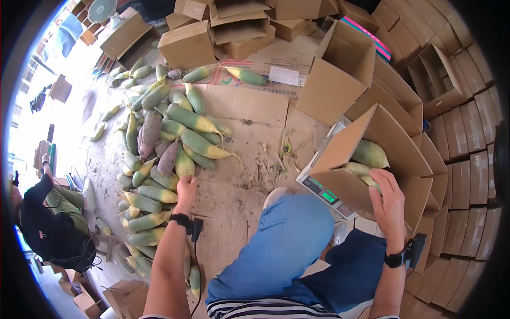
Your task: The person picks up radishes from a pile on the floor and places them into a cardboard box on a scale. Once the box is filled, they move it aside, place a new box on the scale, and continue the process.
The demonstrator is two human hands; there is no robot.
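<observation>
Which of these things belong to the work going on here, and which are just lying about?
Seemingly in the work: green radishes by the left hand; open cardboard box with more inside, at the right hand; digital scale, display lit.

Seemingly just lying about: plant scraps; printed sheet; white fan.

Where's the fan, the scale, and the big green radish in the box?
Fan (102,9): head view, its round front.
Scale (329,196): head view, its glowing green display.
Green radish (371,153): head view, its green side.
</observation>
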